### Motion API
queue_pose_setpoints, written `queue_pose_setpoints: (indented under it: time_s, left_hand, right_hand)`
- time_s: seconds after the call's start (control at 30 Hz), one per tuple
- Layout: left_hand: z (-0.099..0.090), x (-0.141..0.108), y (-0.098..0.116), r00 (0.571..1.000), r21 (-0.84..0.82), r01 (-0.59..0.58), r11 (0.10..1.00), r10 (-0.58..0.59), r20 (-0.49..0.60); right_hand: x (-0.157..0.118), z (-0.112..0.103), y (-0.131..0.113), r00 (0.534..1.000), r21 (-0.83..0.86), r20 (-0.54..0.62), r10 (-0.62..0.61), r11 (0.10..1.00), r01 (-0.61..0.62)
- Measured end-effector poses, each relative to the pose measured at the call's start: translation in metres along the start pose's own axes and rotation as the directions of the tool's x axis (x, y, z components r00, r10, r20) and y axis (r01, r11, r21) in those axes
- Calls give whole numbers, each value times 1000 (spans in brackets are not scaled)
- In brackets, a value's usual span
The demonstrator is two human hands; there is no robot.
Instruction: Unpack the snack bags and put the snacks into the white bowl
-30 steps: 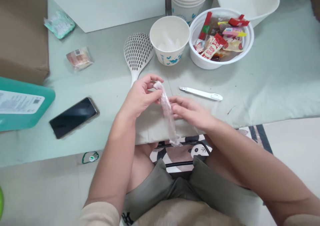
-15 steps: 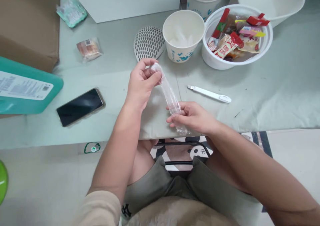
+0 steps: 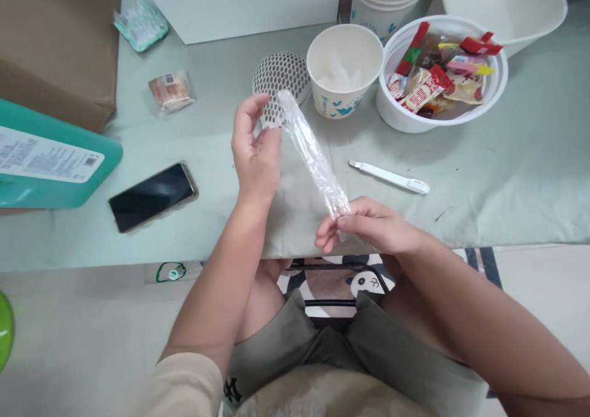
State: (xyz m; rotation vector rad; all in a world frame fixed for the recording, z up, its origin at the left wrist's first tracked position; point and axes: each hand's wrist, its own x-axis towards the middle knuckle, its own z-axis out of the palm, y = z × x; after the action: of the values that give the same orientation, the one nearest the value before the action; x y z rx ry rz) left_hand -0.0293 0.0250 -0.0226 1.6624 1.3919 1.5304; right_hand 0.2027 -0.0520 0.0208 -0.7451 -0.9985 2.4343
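Observation:
My right hand (image 3: pixel 364 223) pinches the lower end of a clear, crinkled plastic wrapper (image 3: pixel 313 156), a long narrow strip that slants up to the left. Beside its upper end, my left hand (image 3: pixel 255 144) is open, thumb and fingers apart, with nothing between them. Behind the wrapper's tip lies a pale oval piece with a honeycomb of holes (image 3: pixel 276 73), partly covered by the wrapper. A white paper cup (image 3: pixel 338 101) with blue print holds some crumpled clear or whitish plastic. Right of the wrapper, a slim white utility knife (image 3: pixel 389 177) rests on the cloth.
A white bowl (image 3: pixel 396 116) of wrapped snacks stands back right, near stacked paper cups (image 3: pixel 382 11) and a white bin (image 3: pixel 507 11). At left are a phone (image 3: pixel 153 198), a green bottle (image 3: pixel 64 159), a cardboard box (image 3: pixel 55 42), a wrapped snack (image 3: pixel 170 91) and a green packet (image 3: pixel 142 27).
My left hand has let go of the wrapper's upper end and opened, moving slightly left. My right hand still holds the lower end, which now stands out straighter.

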Motion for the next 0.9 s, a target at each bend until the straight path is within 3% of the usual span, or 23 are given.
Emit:
queue_pose_setpoints:
  time_s: [0.1, 0.17, 0.23, 0.3, 0.4, 0.67, 0.8, 0.9]
  left_hand:
    - [-5, -3, 15, 975, 226, -215, 950, 224, -13]
    - [-3, -5, 24, 939, 300, -343, 890, 321, 121]
    - [3, -8, 28, 913, 300, -381, 874, 304, 273]
    - [11, -10, 26, 896, 293, -371, 881, 257, 361]
    - [18, -9, 20, 887, 257, -356, 898, 239, 396]
    - [15, -11, 37, 859, 186, -311, 932, 192, 474]
    - [17, -15, 47, 842, 137, -248, 959, 143, 521]
    - [18, -15, 57, 796, 111, -126, 986, 34, 605]
  right_hand:
    - [-1, -3, -3, 997, 62, -8, -81, 995, 81]
    - [-2, -4, -5, 996, 87, -1, -84, 993, 84]
    - [-4, -4, -7, 997, 91, 11, -77, 993, 76]
    - [-5, -3, -7, 997, 98, 36, -72, 993, 69]
    - [-6, -3, -6, 993, 128, 39, -111, 986, 105]
    - [-9, -7, -13, 932, 24, -226, -285, 954, 298]
    - [-13, -9, -18, 901, -23, -246, -357, 931, 363]
    - [-14, -12, -20, 864, -81, -292, -410, 911, 405]
